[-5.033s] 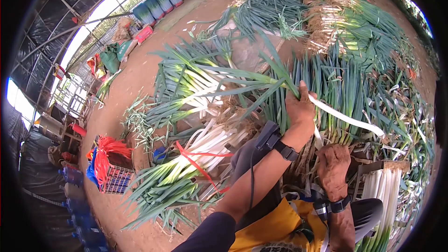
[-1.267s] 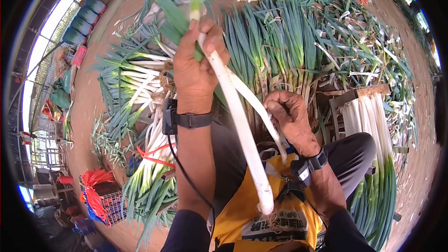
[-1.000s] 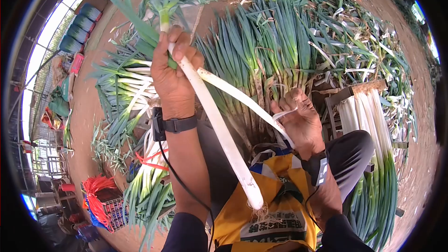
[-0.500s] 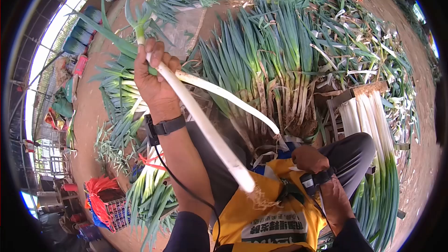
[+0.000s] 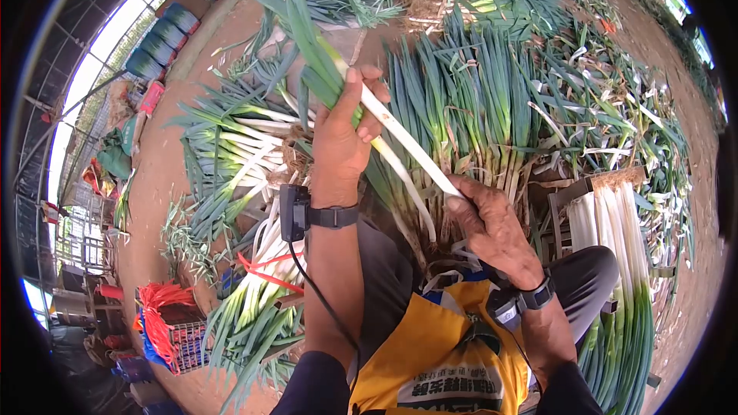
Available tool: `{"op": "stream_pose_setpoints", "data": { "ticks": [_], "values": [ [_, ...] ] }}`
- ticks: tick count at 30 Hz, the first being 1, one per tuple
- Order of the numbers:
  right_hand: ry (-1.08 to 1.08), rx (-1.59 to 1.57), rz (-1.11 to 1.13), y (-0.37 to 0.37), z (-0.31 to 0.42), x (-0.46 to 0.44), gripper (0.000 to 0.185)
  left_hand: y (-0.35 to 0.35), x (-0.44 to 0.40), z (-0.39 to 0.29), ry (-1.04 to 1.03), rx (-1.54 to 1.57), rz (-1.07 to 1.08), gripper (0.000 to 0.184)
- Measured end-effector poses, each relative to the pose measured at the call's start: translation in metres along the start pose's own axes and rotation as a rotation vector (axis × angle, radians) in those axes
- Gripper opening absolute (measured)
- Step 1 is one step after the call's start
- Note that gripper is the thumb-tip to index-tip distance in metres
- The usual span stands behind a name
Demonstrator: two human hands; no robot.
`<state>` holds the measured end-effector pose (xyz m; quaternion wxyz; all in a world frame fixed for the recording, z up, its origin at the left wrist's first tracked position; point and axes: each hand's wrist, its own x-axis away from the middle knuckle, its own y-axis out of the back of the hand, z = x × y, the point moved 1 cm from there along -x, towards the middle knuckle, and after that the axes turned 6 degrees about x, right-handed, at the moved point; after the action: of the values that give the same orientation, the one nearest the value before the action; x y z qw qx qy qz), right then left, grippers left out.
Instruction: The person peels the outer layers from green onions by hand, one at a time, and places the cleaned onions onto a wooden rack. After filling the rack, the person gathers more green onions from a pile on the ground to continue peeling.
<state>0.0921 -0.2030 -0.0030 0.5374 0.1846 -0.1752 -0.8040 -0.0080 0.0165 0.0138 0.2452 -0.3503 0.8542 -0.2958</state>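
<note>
In front of me, a bank of leeks (image 5: pixel 461 100) stands near one o'clock, too dense to count, with a looser heap (image 5: pixel 246 138) lying at ten. At four o'clock one frame (image 5: pixel 572 192) cradles a row of long white stems (image 5: pixel 619 238), their green leaves trailing toward the ground. Towards eight sits one lattice-sided crate (image 5: pixel 188 347); red strands (image 5: pixel 164 317) pile up at its top and spill over the rim. At the centre of the dial are two hands and two leek stalks. The left hand (image 5: pixel 346 131) has its fingers curled round both, where green leaf meets white shaft. The thicker stalk (image 5: pixel 415 155), straight, smooth and white, slants toward four o'clock into the right hand (image 5: pixel 496 223), whose fingers close on its lower end and hide it. The thinner stalk (image 5: pixel 405 181), slightly bowed, hangs toward five, its rooted tip free.
</note>
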Motion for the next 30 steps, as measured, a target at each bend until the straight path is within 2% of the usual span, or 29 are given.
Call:
{"op": "stream_pose_setpoints", "data": {
  "ticks": [2,4,5,8,12,13,16,17,20,21,24,26,28,30],
  "values": [
    [-0.082,-0.115,0.073,-0.003,-0.010,0.005,0.020,0.002,0.001,-0.004,-0.035,0.043,-0.033,0.024],
    [-0.148,-0.236,0.206,-0.001,-0.028,0.013,0.021,0.012,0.000,-0.006,-0.033,0.109,-0.103,0.023],
    [-0.153,-0.172,0.209,-0.001,-0.035,0.018,0.025,0.017,-0.002,-0.006,-0.029,0.142,-0.137,0.022],
    [-0.087,0.151,0.049,-0.003,-0.058,0.024,0.026,0.029,-0.005,0.000,0.046,0.314,-0.073,0.021],
    [-0.050,0.108,-0.078,-0.012,-0.076,0.020,0.029,0.024,-0.003,0.000,0.098,0.383,-0.046,0.025],
    [-0.078,0.094,-0.048,-0.016,-0.082,0.021,0.032,0.026,-0.005,0.001,0.090,0.392,-0.075,0.023],
    [-0.153,-0.116,0.159,-0.031,-0.102,0.025,0.034,0.027,-0.005,-0.001,0.059,0.457,-0.180,0.022],
    [-0.230,-0.363,0.195,-0.038,-0.105,0.029,0.036,0.028,-0.005,-0.001,0.059,0.484,-0.318,0.021],
    [-0.333,-0.633,0.289,-0.045,-0.113,0.040,0.031,0.034,-0.004,-0.005,-0.026,0.431,-0.325,0.021],
    [-0.387,-0.704,0.331,-0.042,-0.110,0.043,0.037,0.034,-0.004,-0.007,-0.039,0.386,-0.307,0.020],
    [-0.441,-0.727,0.349,-0.029,-0.100,0.051,0.039,0.034,-0.004,-0.010,-0.059,0.362,-0.299,0.019],
    [-0.500,-0.606,0.207,-0.026,-0.108,0.062,0.040,0.032,-0.006,-0.008,-0.061,0.349,-0.349,0.018],
    [-0.600,-0.472,0.104,-0.018,-0.085,0.072,0.041,0.038,-0.007,-0.009,-0.069,0.326,-0.397,0.018],
    [-0.556,-0.466,0.104,-0.016,-0.078,0.076,0.039,0.039,-0.008,-0.003,-0.096,0.289,-0.468,0.020]
  ]
}}
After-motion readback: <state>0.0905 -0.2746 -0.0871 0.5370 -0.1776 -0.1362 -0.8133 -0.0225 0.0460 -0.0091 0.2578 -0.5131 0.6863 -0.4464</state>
